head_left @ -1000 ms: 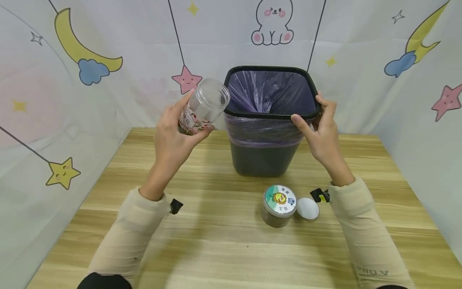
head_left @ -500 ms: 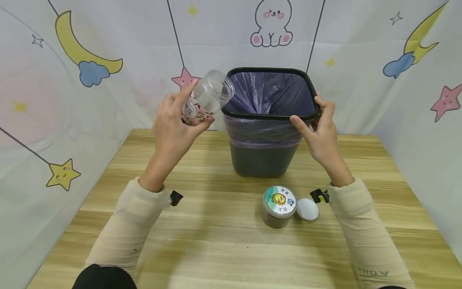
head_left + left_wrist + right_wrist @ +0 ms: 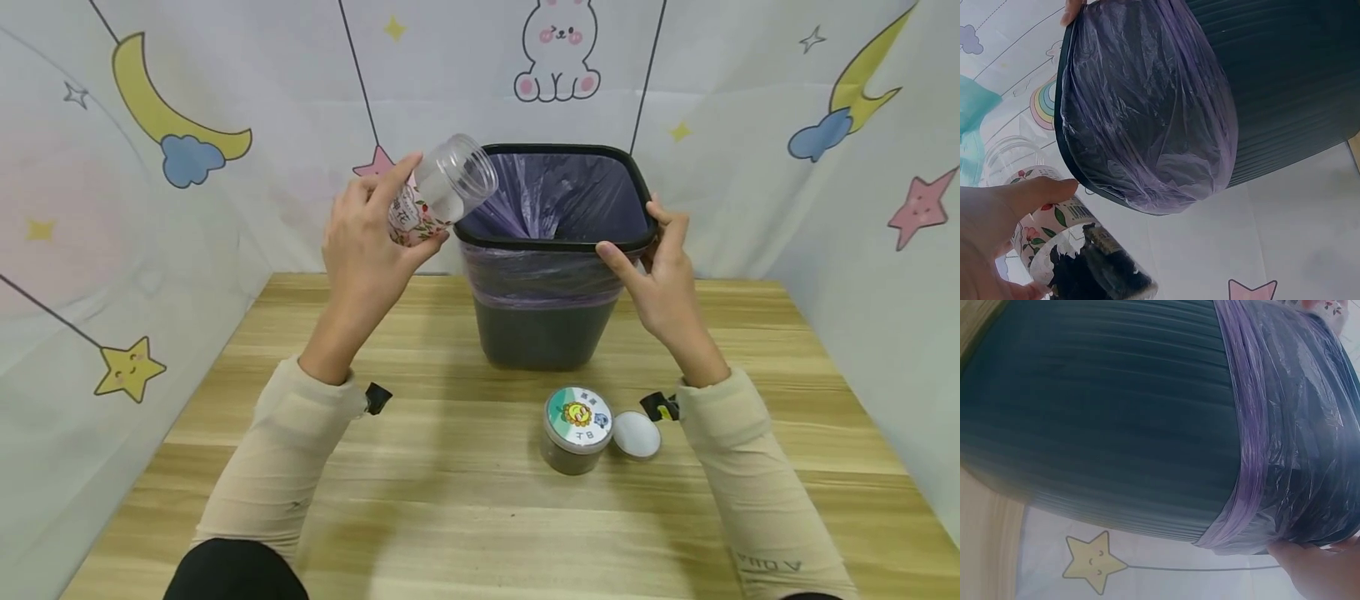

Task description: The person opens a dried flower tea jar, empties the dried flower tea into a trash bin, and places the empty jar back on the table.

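Pink-labelled clear plastic jar [image 3: 452,193] is slanting beside a black, purple-lined plastic bin [image 3: 543,333]; fingers of the left hand [image 3: 369,229] are gripping the jar, those of the right hand [image 3: 663,273] the bin's rim.

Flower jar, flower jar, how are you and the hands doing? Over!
Left hand grips jar, tilted, dark contents inside. Right hand holds bin rim. Nothing seen in the way.
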A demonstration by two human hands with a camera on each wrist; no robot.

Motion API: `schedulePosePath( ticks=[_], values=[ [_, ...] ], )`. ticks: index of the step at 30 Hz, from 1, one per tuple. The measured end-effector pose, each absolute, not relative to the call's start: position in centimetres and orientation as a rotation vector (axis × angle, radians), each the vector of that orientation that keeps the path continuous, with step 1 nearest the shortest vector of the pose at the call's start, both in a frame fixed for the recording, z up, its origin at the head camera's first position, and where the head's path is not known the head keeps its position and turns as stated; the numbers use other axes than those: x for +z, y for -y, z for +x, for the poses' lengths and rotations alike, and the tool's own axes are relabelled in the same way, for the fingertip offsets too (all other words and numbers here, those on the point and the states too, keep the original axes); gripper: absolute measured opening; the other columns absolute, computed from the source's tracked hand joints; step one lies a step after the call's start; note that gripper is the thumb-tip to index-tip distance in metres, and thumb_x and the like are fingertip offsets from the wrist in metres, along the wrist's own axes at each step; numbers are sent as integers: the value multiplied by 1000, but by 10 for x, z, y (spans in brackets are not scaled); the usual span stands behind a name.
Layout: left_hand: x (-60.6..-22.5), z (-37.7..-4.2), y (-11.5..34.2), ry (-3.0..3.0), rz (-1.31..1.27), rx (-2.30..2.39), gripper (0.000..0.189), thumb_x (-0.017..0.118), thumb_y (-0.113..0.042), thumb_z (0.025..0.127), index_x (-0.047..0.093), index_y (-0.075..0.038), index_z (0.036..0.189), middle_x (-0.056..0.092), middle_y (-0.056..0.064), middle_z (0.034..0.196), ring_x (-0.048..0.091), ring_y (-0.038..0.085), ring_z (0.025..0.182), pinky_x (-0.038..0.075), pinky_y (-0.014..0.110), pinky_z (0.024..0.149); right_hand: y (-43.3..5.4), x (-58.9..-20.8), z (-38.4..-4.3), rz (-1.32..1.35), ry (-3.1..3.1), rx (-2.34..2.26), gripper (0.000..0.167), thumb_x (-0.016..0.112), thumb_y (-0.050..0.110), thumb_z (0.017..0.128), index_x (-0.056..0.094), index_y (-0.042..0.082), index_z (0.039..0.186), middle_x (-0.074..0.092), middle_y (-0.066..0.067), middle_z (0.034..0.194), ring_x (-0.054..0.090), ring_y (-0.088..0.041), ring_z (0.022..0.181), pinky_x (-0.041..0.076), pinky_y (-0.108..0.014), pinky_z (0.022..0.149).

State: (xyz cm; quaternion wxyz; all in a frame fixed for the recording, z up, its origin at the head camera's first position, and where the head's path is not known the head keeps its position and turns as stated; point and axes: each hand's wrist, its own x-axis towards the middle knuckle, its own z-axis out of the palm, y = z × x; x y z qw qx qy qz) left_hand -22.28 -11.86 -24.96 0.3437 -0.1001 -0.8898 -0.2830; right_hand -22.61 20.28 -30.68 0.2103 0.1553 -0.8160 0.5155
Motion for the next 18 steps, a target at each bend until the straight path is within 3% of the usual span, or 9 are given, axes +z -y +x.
schedulePosePath(
  ticks=[10,18],
  values=[
    [-241,-228,121,2241,-249,-625,75,89,-25,76,55,-37,142,55,11,126,50,34,110,42,48,93,-197,-307,-228,444,2260,1430,73,65,37,97,21,9,149,8,-2,165,42,-24,139,37,-38,111],
    [-242,-237,109,2223,-255,-550,75,89,-24,77,55,-37,142,54,12,129,49,35,114,41,48,96,-202,-308,-227,431,2255,1457,76,65,39,96,20,7,149,7,-7,165,44,-32,136,40,-41,108]
  ],
)
